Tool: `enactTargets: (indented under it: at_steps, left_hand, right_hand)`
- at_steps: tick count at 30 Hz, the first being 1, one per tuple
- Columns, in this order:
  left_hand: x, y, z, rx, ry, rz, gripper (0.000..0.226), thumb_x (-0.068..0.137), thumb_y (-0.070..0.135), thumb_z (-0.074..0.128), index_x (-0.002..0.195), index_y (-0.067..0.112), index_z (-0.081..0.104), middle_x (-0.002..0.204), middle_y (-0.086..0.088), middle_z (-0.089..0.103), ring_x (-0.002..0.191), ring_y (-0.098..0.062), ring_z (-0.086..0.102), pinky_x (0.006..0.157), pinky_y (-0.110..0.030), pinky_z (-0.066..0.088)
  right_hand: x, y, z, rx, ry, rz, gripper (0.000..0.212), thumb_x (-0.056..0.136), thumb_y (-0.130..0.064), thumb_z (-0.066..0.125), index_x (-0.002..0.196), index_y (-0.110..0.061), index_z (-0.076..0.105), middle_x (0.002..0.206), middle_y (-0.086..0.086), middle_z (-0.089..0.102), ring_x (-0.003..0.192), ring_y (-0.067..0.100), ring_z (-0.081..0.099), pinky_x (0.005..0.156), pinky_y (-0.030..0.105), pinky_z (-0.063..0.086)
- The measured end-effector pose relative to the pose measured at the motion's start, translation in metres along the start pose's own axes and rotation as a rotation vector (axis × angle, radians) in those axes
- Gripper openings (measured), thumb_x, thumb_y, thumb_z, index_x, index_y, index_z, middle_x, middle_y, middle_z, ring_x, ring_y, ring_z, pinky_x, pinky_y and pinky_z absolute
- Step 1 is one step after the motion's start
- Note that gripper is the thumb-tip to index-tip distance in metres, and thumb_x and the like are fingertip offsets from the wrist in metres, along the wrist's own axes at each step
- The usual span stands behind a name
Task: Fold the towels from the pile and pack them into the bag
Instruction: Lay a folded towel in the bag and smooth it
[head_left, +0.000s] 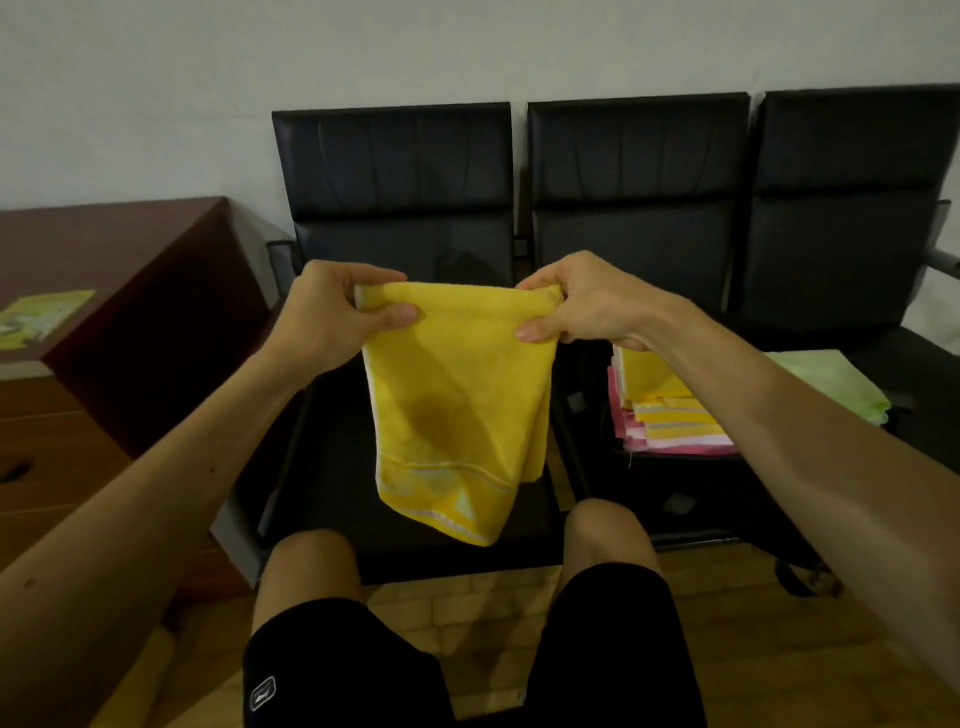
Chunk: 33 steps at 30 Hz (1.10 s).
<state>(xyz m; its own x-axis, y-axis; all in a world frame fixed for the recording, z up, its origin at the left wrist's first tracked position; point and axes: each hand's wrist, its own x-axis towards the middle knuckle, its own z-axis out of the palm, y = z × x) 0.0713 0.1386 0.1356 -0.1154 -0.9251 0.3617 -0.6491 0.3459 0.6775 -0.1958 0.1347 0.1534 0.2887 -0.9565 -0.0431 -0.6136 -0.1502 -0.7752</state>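
Head view: left hand (332, 307) and right hand (584, 304) pinch yellow towel (457, 400) by its top corners; towel stack (670, 415) on middle seat (675, 488), green towel (831, 387) beside.

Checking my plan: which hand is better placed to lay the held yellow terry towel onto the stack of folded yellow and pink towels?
Probably the right hand: the stack of folded towels lies just below it, while the left hand pinches the far corner of the yellow terry towel.
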Motion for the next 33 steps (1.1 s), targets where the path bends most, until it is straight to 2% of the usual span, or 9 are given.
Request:
enactTargets:
  at_steps: [8, 15, 19, 22, 25, 27, 29, 31, 33]
  left_hand:
    - [-0.003, 0.003, 0.010, 0.204, 0.052, 0.092, 0.039, 0.079, 0.028, 0.079, 0.114, 0.013, 0.072, 0.108, -0.002, 0.071, 0.084, -0.003, 0.057, 0.072, -0.009, 0.040]
    - [-0.001, 0.007, 0.014, 0.221, 0.123, 0.066, 0.032, 0.080, 0.030, 0.080, 0.106, 0.013, 0.074, 0.087, 0.004, 0.066, 0.070, 0.001, 0.056, 0.064, -0.009, 0.039]
    - [-0.001, 0.005, 0.017, 0.200, 0.187, 0.045, 0.031, 0.077, 0.032, 0.082, 0.102, 0.015, 0.075, 0.094, 0.000, 0.066, 0.084, -0.013, 0.060, 0.070, -0.019, 0.043]
    - [-0.002, 0.002, 0.019, 0.166, 0.242, 0.033, 0.029, 0.074, 0.030, 0.084, 0.100, 0.020, 0.075, 0.107, -0.002, 0.050, 0.104, -0.015, 0.044, 0.083, -0.026, 0.039]
    - [-0.005, -0.001, 0.018, -0.093, 0.162, 0.039, 0.014, 0.081, 0.025, 0.079, 0.091, 0.026, 0.069, 0.115, 0.006, 0.054, 0.114, -0.012, 0.051, 0.092, -0.029, 0.047]
    - [-0.008, 0.004, 0.015, -0.347, 0.075, 0.022, 0.010, 0.088, 0.025, 0.070, 0.097, 0.020, 0.067, 0.107, 0.005, 0.065, 0.102, -0.011, 0.064, 0.086, -0.031, 0.055]
    - [-0.009, 0.012, 0.011, -0.491, 0.068, 0.056, 0.028, 0.091, 0.028, 0.064, 0.108, 0.007, 0.063, 0.104, -0.003, 0.069, 0.097, -0.015, 0.069, 0.082, -0.029, 0.057]
    - [-0.007, 0.023, 0.007, -0.540, 0.120, 0.084, 0.037, 0.092, 0.030, 0.062, 0.114, 0.000, 0.060, 0.107, -0.008, 0.069, 0.098, -0.017, 0.070, 0.081, -0.028, 0.058]
    - [-0.001, 0.032, 0.006, -0.524, 0.189, 0.064, 0.031, 0.095, 0.028, 0.062, 0.114, 0.003, 0.062, 0.106, -0.004, 0.070, 0.096, -0.013, 0.071, 0.077, -0.024, 0.058]
  right_hand:
    - [-0.004, 0.002, -0.004, -0.119, 0.117, 0.008, 0.019, 0.082, -0.024, 0.078, 0.097, -0.015, 0.073, 0.092, -0.005, 0.066, 0.087, 0.009, 0.060, 0.068, 0.022, 0.045]
    - [-0.007, 0.005, -0.004, -0.185, 0.157, -0.024, 0.010, 0.086, -0.027, 0.074, 0.087, -0.019, 0.071, 0.083, -0.008, 0.063, 0.081, 0.004, 0.058, 0.063, 0.019, 0.039]
    - [-0.008, 0.007, -0.005, -0.183, 0.139, -0.049, 0.011, 0.091, -0.026, 0.069, 0.086, -0.017, 0.071, 0.080, -0.006, 0.062, 0.076, 0.006, 0.058, 0.064, 0.021, 0.039]
    - [-0.011, 0.013, -0.003, -0.139, 0.115, -0.072, 0.014, 0.093, -0.026, 0.066, 0.089, -0.013, 0.070, 0.083, -0.003, 0.064, 0.077, 0.007, 0.059, 0.067, 0.022, 0.042]
    - [-0.015, 0.018, -0.003, 0.004, 0.072, -0.113, 0.014, 0.095, -0.024, 0.063, 0.090, -0.012, 0.069, 0.090, -0.002, 0.067, 0.083, 0.007, 0.064, 0.074, 0.022, 0.047]
    - [-0.019, 0.019, 0.001, 0.386, 0.071, -0.124, 0.013, 0.090, -0.026, 0.067, 0.099, -0.016, 0.068, 0.095, -0.005, 0.073, 0.091, 0.007, 0.069, 0.078, 0.022, 0.053]
    - [-0.023, 0.027, 0.015, 0.783, 0.073, -0.115, 0.044, 0.067, -0.037, 0.082, 0.104, -0.019, 0.066, 0.096, -0.007, 0.076, 0.092, 0.007, 0.071, 0.080, 0.024, 0.057]
    - [-0.029, 0.038, 0.048, 0.793, -0.011, -0.067, 0.055, 0.056, -0.031, 0.088, 0.105, -0.026, 0.064, 0.098, -0.011, 0.075, 0.092, 0.005, 0.071, 0.086, 0.027, 0.058]
    - [-0.038, 0.044, 0.076, 0.700, -0.097, -0.029, 0.046, 0.071, -0.020, 0.080, 0.111, -0.032, 0.061, 0.108, -0.012, 0.073, 0.100, 0.007, 0.069, 0.093, 0.032, 0.055]
